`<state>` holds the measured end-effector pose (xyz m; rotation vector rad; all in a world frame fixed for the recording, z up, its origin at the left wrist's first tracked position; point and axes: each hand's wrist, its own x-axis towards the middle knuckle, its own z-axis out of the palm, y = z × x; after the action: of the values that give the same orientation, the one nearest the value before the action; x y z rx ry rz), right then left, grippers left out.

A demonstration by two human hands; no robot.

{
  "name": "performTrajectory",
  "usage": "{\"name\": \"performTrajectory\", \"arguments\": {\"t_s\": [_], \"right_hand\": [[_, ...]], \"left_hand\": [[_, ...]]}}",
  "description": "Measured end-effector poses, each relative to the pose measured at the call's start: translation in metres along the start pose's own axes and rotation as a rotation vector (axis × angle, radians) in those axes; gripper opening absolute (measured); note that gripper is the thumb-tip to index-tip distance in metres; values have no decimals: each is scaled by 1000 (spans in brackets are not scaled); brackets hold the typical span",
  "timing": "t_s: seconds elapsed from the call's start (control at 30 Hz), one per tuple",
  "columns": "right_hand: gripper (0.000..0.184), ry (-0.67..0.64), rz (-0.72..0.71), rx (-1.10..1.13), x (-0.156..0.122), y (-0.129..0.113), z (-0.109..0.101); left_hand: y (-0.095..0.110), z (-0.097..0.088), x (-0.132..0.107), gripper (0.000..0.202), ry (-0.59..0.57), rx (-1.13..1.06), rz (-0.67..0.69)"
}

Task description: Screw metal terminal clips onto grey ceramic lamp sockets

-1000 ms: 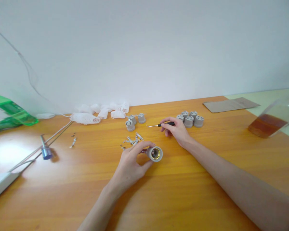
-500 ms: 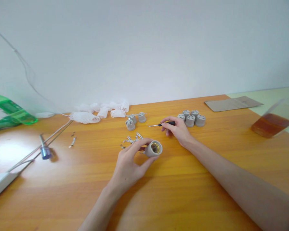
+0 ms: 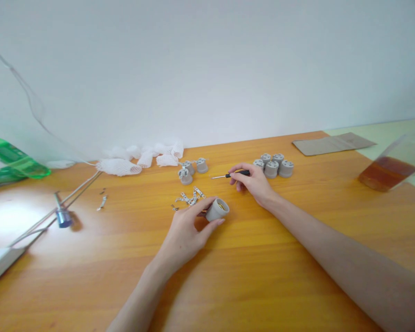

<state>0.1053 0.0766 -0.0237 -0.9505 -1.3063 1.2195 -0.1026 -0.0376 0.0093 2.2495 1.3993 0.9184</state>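
My left hand is closed around a grey lamp socket, tilted with its brass-lined opening facing up and right, just above the wooden table. My right hand pinches a small black-handled screwdriver whose tip points left, resting low over the table. A small pile of metal contact strips lies just beyond my left hand. Beside my right hand stands a cluster of several grey sockets; more sockets sit further left.
White foam netting sleeves lie along the wall. A metal rod with a blue fitting and loose strips lie at left, near a green plastic item. A cup of brown liquid and a cardboard piece sit at right.
My left hand has turned the socket and lifted it a little away from me, so its opening now faces more upward. My right hand has hardly moved with the screwdriver.
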Motion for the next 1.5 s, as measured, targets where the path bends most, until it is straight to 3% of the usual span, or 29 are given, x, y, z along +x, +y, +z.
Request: {"name": "performTrajectory", "arguments": {"t_s": [0.23, 0.37, 0.43, 0.63, 0.83, 1.03, 1.2, 1.3, 1.43, 1.5], "right_hand": [[23, 0, 2, 2, 0, -1, 1], [22, 4, 6, 1, 0, -1, 1], [23, 5, 5, 2, 0, -1, 1], [23, 5, 6, 0, 1, -1, 1], [24, 11, 12, -4, 0, -2, 2], [25, 5, 14, -6, -1, -2, 1], [23, 3, 18, -11, 0, -2, 1], [22, 4, 20, -11, 0, -2, 1], [22, 4, 23, -11, 0, -3, 1], [22, 3, 24, -11, -1, -4, 1]], "left_hand": [[0, -5, 0, 43, 114, 87, 122], [-3, -5, 0, 34, -54, 76, 165], [-3, -5, 0, 32, -65, 45, 138], [-2, -6, -1, 37, 125, -276, 1], [1, -5, 1, 33, 160, -436, -56], [6, -4, 3, 41, 128, -258, -176], [8, -13, 3, 45, 101, 131, -49], [8, -16, 2, 44, 90, 142, 8], [5, -15, 1, 35, -44, 116, 24], [4, -15, 1, 35, -27, 94, 18]]}}
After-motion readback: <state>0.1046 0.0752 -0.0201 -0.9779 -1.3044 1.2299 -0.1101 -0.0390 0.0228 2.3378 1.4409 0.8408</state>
